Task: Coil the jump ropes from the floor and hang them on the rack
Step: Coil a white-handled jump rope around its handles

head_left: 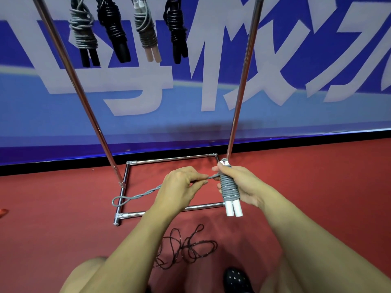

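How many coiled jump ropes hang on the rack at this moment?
4, side by side at the top: grey rope, black rope, grey rope with tan handles, black rope. The frame's top edge may hide others.

A: What's behind, up at twelve o'clock?
B: A blue banner wall with large pale grey lettering (131,89), its black base strip (63,168) meeting red matte flooring (317,187).
A: And at six o'clock?
B: A black shoe with white dots (236,279). At nine o'clock, a red scrap (3,212) at the edge.
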### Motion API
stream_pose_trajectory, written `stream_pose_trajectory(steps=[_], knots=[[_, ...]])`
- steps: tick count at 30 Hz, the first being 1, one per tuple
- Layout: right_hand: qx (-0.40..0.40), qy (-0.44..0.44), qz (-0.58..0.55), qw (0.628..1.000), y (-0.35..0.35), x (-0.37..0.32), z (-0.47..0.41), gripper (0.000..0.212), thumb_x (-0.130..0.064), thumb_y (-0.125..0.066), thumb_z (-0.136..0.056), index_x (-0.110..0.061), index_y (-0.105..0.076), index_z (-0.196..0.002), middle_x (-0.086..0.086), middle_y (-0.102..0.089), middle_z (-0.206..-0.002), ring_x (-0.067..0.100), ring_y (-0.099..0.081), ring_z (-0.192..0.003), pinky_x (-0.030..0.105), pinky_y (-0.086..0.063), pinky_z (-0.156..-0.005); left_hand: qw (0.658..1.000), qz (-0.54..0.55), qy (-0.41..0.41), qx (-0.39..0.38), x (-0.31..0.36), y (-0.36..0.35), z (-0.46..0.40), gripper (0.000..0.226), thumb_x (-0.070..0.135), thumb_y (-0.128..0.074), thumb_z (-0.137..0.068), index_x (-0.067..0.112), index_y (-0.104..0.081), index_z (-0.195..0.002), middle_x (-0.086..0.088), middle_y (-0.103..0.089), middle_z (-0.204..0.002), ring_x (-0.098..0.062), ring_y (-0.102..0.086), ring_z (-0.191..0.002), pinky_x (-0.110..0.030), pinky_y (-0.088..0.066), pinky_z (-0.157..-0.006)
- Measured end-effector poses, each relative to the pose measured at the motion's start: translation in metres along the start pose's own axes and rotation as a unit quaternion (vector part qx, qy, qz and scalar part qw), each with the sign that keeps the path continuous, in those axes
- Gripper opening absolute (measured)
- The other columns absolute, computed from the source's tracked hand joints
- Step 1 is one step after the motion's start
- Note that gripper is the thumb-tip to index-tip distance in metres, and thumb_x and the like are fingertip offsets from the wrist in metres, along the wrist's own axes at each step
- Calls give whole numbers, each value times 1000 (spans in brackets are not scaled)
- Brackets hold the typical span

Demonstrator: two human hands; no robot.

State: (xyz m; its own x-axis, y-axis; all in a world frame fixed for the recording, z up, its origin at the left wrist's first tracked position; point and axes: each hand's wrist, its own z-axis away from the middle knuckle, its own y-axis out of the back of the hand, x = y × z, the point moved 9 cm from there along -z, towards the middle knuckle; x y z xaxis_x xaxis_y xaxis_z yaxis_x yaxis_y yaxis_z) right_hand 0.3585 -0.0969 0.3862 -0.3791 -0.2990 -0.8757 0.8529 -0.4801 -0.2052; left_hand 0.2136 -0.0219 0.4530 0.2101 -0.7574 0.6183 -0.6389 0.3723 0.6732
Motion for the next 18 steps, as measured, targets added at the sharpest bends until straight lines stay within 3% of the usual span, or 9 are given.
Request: stream_pose_trajectory(steps=[2, 6, 12, 18], knots=[[-25, -29, -40, 998, -3, 1, 2, 46, -42, -50, -104, -2, -66, -121, 14, -66, -90, 24, -63, -67, 34, -56, -65, 1000, -2, 7, 6, -2, 3, 0, 15, 25, -76, -89, 23, -82, -103, 12, -70, -85, -9, -67, -79, -37, -56, -73], [-48, -18, -60, 997, -7, -4, 6, 45, -30, -36, -109, 5, -62, -122, 20, -70, -96, 21, -68, -67, 29, -57, -64, 1000, -15, 8, 23, -5, 7, 0, 15, 24, -77, -89, 24, -81, -104, 13, -69, -83, -8, -65, -78, -34, -55, -71], [-12, 21, -28, 999, -3, -2, -1, 39, -35, -52, -105, 0, -69, -110, 13, -71, -87, 23, -64, -70, 30, -56, -69, 998, -44, -29, 25, 5, 3, 0, 16, 22, -78, -88, 23, -82, -103, 11, -69, -82, -7, -62, -76, -22, -46, -66], [5, 48, 59, 997, -6, -1, -2, 30, -37, -78, -84, -8, -77, -91, 6, -68, -81, 13, -60, -71, 28, -50, -73, 995, -79, -55, 28, 9, 1, 1, 17, 19, -79, -86, 21, -82, -103, 8, -70, -81, -13, -64, -74, -23, -47, -64]])
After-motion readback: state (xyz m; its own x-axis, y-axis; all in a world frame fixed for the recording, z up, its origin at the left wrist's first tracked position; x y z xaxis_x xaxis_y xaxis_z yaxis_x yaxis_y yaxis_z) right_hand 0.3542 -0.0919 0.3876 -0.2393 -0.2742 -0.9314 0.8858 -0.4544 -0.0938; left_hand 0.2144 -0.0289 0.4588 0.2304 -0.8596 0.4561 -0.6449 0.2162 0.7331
